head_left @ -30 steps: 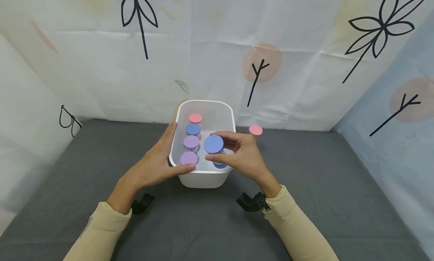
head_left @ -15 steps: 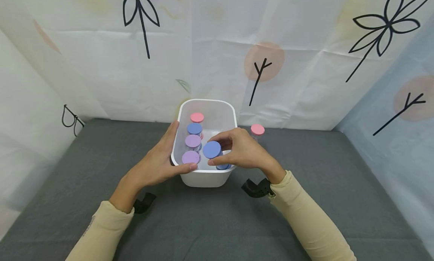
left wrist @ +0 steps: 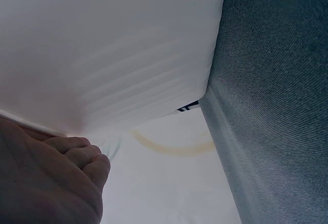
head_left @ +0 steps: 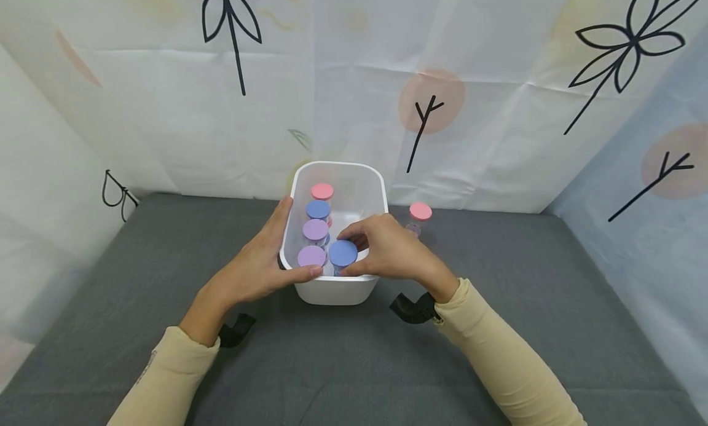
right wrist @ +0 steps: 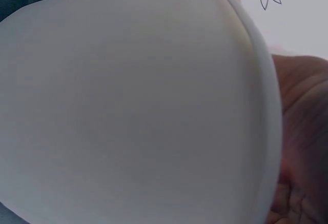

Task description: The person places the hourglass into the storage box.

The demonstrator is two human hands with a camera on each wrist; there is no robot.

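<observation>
A white plastic bin [head_left: 332, 294] stands on the table. My left hand [head_left: 251, 265] grips its left side, the thumb over the front rim and the fingers along the outer wall; the left wrist view shows those fingers [left wrist: 84, 157] curled against the wall. Inside, my right hand [head_left: 395, 251] pinches a small clear bottle with a blue lid [head_left: 343, 252] between thumb and fingers near the front. To its left runs a row of a pink-lidded bottle [head_left: 322, 191], a blue-lidded one [head_left: 318, 209] and two purple-lidded ones [head_left: 315, 230]. The bin wall hides the held bottle in the right wrist view.
Behind the right hand, outside the bin, a clear bottle with a pink lid [head_left: 420, 211] stands on the grey cloth-covered table [head_left: 343, 364]. Patterned white fabric [head_left: 354, 106] hangs along the back, close behind the bin.
My right hand has lowered the blue-lidded bottle into the bin, slightly left and toward the front. Another blue-lidded bottle seen beneath the hand earlier is now hidden. The left hand keeps its hold.
</observation>
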